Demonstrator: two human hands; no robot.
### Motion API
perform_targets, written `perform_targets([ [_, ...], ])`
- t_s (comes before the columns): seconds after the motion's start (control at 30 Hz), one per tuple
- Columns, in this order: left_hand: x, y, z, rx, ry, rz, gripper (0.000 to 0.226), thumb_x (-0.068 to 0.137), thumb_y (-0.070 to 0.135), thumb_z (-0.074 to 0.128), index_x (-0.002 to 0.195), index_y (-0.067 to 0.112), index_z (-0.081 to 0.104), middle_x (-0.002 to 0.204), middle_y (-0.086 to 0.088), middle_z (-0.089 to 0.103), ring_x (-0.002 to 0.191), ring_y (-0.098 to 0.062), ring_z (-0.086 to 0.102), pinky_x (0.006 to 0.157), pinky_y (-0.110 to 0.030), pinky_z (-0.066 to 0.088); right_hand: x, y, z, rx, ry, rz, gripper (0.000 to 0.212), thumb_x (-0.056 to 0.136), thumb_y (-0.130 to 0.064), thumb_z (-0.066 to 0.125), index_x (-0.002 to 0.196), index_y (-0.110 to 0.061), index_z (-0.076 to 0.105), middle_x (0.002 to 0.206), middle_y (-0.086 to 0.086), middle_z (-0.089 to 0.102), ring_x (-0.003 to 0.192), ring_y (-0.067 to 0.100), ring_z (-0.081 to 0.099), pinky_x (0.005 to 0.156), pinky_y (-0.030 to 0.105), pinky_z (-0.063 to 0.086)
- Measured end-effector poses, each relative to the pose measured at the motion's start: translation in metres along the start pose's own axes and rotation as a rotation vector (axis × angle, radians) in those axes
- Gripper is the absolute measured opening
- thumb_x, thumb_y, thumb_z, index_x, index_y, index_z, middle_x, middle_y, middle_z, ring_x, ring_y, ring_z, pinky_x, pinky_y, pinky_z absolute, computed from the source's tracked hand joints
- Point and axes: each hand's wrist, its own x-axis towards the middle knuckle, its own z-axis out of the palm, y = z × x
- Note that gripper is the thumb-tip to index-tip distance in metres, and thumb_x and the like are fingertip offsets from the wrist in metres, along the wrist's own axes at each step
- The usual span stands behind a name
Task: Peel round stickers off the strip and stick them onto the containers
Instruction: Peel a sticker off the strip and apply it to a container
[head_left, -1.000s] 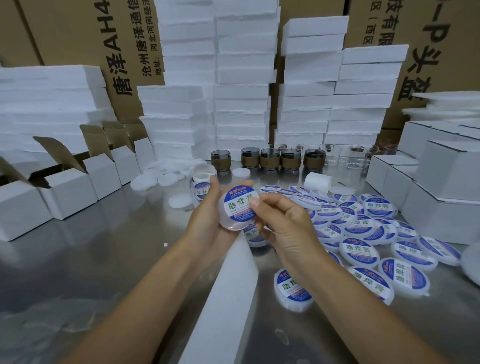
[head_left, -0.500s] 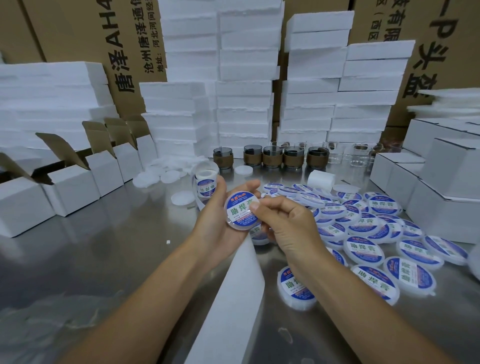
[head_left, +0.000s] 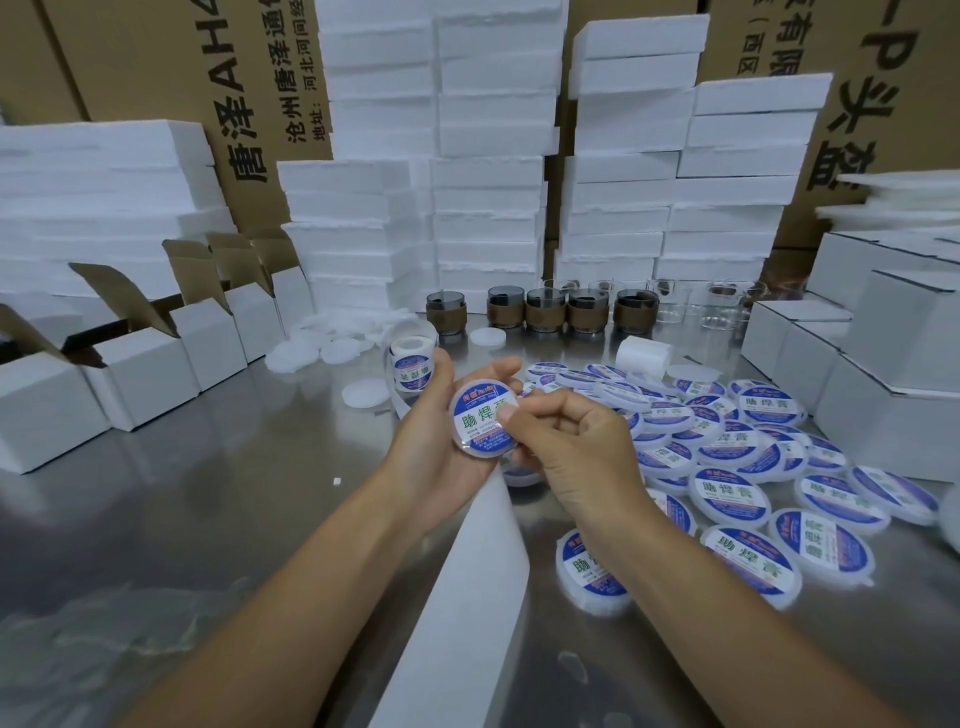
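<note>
While left hand (head_left: 426, 452) cups the round clear plastic container (head_left: 488, 453), right hand (head_left: 582, 447) pinches it, thumb pressing its blue round sticker (head_left: 475, 415) flat; probably peel another next.

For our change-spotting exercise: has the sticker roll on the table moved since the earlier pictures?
No. The sticker roll still stands beside the same foam discs.

The shiny table (head_left: 208, 519) holds many round containers (head_left: 826, 557) with blue stickers (head_left: 729, 492) on its right side. A long white strip (head_left: 467, 597) runs to the near edge. Open white boxes (head_left: 150, 379) line the left edge.
</note>
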Motion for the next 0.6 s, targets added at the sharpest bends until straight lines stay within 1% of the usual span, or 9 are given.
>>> perform_targets([
  [0.13, 0.000, 0.000, 0.001, 0.003, -0.007, -0.006, 0.066, 0.095, 0.052, 0.028, 0.077, 0.008, 0.075, 0.075, -0.008, 0.066, 0.068, -0.016, 0.066, 0.063, -0.025, 0.056, -0.001, 0.001, -0.001, -0.047, 0.015, -0.040, 0.010, 0.076, -0.011, 0.074, 0.073, -0.013, 0.065, 0.062, -0.002, 0.070, 0.046, 0.004, 0.061, 0.046, 0.013, 0.047],
  [0.2, 0.001, -0.001, 0.000, 0.006, -0.020, -0.008, 0.067, 0.095, 0.051, 0.029, 0.074, 0.007, 0.076, 0.075, -0.009, 0.069, 0.067, -0.018, 0.069, 0.060, -0.027, 0.058, 0.000, 0.003, 0.000, -0.092, 0.034, -0.067, 0.011, 0.076, -0.012, 0.075, 0.072, -0.014, 0.064, 0.063, -0.002, 0.070, 0.051, 0.006, 0.064, 0.048, 0.015, 0.050],
  [0.27, 0.001, -0.002, -0.001, 0.032, -0.035, -0.007, 0.067, 0.095, 0.050, 0.030, 0.074, 0.007, 0.076, 0.075, -0.010, 0.071, 0.069, -0.020, 0.071, 0.058, -0.027, 0.058, 0.000, 0.005, 0.001, -0.161, 0.066, -0.109, 0.013, 0.075, -0.014, 0.076, 0.071, -0.018, 0.063, 0.065, 0.001, 0.070, 0.060, 0.010, 0.068, 0.054, 0.021, 0.054],
  [0.3, 0.001, -0.002, -0.001, 0.056, -0.039, -0.005, 0.064, 0.093, 0.051, 0.032, 0.076, 0.007, 0.076, 0.077, -0.010, 0.072, 0.071, -0.021, 0.072, 0.059, -0.028, 0.058, 0.000, 0.006, 0.001, -0.201, 0.079, -0.131, 0.014, 0.075, -0.016, 0.075, 0.071, -0.020, 0.063, 0.065, 0.003, 0.070, 0.062, 0.011, 0.068, 0.057, 0.024, 0.056],
  [0.37, 0.001, -0.003, -0.002, 0.118, -0.054, 0.013, 0.053, 0.087, 0.049, 0.039, 0.088, 0.007, 0.071, 0.085, -0.011, 0.073, 0.079, -0.023, 0.072, 0.064, -0.028, 0.059, -0.001, 0.008, 0.001, -0.283, 0.078, -0.188, 0.013, 0.077, -0.019, 0.074, 0.072, -0.022, 0.062, 0.063, 0.004, 0.067, 0.064, 0.010, 0.068, 0.062, 0.029, 0.057],
  [0.4, 0.001, -0.004, -0.002, 0.157, -0.066, 0.031, 0.045, 0.083, 0.045, 0.046, 0.094, 0.007, 0.068, 0.089, -0.012, 0.073, 0.083, -0.024, 0.072, 0.066, -0.028, 0.058, -0.001, 0.008, 0.002, -0.315, 0.075, -0.218, 0.012, 0.078, -0.020, 0.072, 0.073, -0.021, 0.061, 0.061, 0.003, 0.065, 0.062, 0.009, 0.066, 0.063, 0.030, 0.057],
  [0.47, 0.000, -0.005, -0.002, 0.207, -0.106, 0.065, 0.032, 0.077, 0.027, 0.056, 0.101, 0.008, 0.064, 0.092, -0.014, 0.072, 0.085, -0.024, 0.071, 0.069, -0.027, 0.057, -0.002, 0.010, 0.003, -0.382, 0.095, -0.267, 0.012, 0.080, -0.023, 0.069, 0.076, -0.018, 0.059, 0.058, 0.000, 0.059, 0.057, 0.008, 0.059, 0.062, 0.034, 0.053],
  [0.53, -0.001, -0.006, -0.002, 0.202, -0.152, 0.065, 0.030, 0.075, 0.013, 0.057, 0.104, 0.007, 0.062, 0.093, -0.016, 0.071, 0.084, -0.024, 0.071, 0.070, -0.026, 0.057, -0.002, 0.011, 0.004, -0.446, 0.110, -0.320, 0.014, 0.084, -0.026, 0.064, 0.078, -0.018, 0.055, 0.057, -0.004, 0.054, 0.054, 0.005, 0.051, 0.059, 0.034, 0.047],
  [0.6, -0.001, -0.006, -0.003, 0.208, -0.180, 0.059, 0.031, 0.077, 0.011, 0.055, 0.107, 0.007, 0.062, 0.094, -0.013, 0.072, 0.085, -0.022, 0.071, 0.073, -0.027, 0.057, -0.003, 0.012, 0.004, -0.517, 0.088, -0.378, 0.016, 0.087, -0.029, 0.059, 0.080, -0.019, 0.048, 0.056, -0.007, 0.050, 0.054, 0.006, 0.048, 0.055, 0.029, 0.041],
])
